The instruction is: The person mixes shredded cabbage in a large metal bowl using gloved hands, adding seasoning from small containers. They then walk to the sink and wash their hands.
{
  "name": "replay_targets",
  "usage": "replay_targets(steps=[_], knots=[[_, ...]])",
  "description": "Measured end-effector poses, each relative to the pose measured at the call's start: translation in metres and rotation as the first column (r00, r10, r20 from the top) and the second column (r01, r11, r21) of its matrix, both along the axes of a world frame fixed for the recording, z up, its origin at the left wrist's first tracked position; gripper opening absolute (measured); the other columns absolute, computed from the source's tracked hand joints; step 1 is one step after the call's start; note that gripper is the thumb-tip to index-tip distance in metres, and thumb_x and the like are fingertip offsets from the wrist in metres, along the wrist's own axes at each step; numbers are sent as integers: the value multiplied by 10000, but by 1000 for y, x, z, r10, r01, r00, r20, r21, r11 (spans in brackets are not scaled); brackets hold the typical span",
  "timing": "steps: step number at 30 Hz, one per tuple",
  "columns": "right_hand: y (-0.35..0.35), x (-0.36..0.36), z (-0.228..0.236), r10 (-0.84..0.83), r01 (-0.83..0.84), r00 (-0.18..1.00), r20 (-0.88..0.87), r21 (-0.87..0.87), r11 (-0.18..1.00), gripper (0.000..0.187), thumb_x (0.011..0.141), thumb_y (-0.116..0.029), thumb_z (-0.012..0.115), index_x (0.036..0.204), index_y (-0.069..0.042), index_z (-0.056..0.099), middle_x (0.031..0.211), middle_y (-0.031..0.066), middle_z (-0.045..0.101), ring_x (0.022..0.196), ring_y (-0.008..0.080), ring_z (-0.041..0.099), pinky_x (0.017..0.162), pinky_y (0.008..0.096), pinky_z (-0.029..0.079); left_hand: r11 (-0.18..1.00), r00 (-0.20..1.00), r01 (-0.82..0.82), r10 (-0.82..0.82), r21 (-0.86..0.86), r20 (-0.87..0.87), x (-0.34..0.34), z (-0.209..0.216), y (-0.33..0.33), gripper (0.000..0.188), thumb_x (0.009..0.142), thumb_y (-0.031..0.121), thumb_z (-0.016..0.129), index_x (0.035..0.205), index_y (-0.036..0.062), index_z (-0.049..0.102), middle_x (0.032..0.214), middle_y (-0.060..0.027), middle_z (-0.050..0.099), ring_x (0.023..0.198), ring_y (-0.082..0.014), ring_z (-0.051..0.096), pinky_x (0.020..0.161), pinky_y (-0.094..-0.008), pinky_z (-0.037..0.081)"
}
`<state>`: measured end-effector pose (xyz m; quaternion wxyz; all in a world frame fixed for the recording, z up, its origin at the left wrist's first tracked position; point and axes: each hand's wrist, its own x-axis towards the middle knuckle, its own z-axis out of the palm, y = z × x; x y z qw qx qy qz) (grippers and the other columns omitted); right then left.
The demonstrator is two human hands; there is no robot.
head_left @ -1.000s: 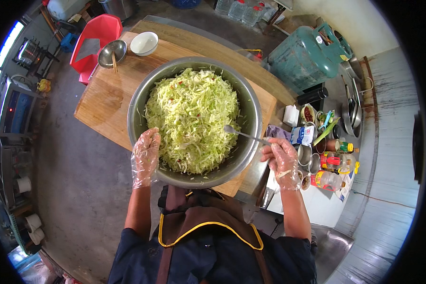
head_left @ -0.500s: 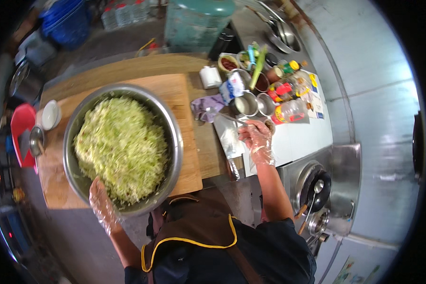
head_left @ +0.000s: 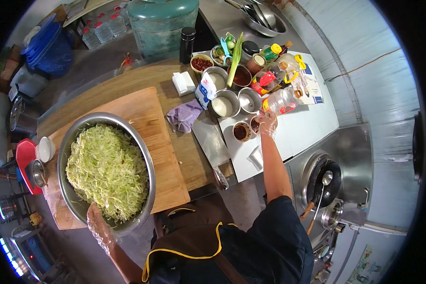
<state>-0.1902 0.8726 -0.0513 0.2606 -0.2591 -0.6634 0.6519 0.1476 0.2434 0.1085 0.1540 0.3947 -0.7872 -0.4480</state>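
The steel mixing bowl (head_left: 70, 196), heaped with shredded cabbage (head_left: 106, 170), stands on the wooden cutting board (head_left: 165, 165) on the desk (head_left: 187, 147); the gloved left hand (head_left: 100, 228) lies over its near rim, probably to steady it, although whether it clamps cannot be told. The gloved right hand (head_left: 268, 123) is at the seasoning cups (head_left: 242, 131), apparently grouped for easy reach; its finger closure is unclear.

Two hands (head_left: 101, 228), one cabbage basin (head_left: 151, 170), one cleaver (head_left: 212, 142).
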Motion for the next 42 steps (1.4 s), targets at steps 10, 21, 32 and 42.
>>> replay_targets(steps=[10, 21, 32, 42], knots=[[-2, -21, -9, 12, 33, 987, 157, -282, 959, 95, 951, -29, 491, 1009, 23, 545, 742, 159, 650, 480, 195, 609, 415, 276, 477, 997, 998, -46, 49, -68, 40, 8, -9, 7, 363, 987, 237, 549, 1238, -20, 601, 1176, -123, 645, 1087, -203, 582, 984, -324, 427], [6, -7, 10, 37, 18, 989, 140, -369, 929, 95, 936, -16, 506, 1019, 8, 547, 757, 136, 666, 505, 166, 623, 377, 214, 387, 992, 997, 23, -14, -127, 73, -12, -2, 22, 370, 991, 252, 527, 1218, -29, 605, 1160, -152, 637, 1073, -233, 582, 969, -348, 430], [1, 8, 36, 121, -84, 990, 69, -394, 915, 107, 939, -25, 490, 1030, 4, 538, 761, 112, 657, 538, 159, 636, 389, 196, 383, 999, 999, -14, 15, 32, -39, -7, -7, 35, 407, 1000, 306, 538, 1239, -19, 592, 1184, -136, 624, 1092, -220, 566, 988, -341, 416], [-16, 21, 63, 215, -243, 970, -113, -395, 886, 79, 912, -13, 587, 990, -1, 595, 757, 134, 661, 566, 205, 640, 492, 280, 515, 997, 996, -73, 72, -1, 50, -3, -1, 46, 407, 1002, 313, 526, 1232, -16, 594, 1186, -131, 625, 1120, -217, 552, 1002, -348, 400]])
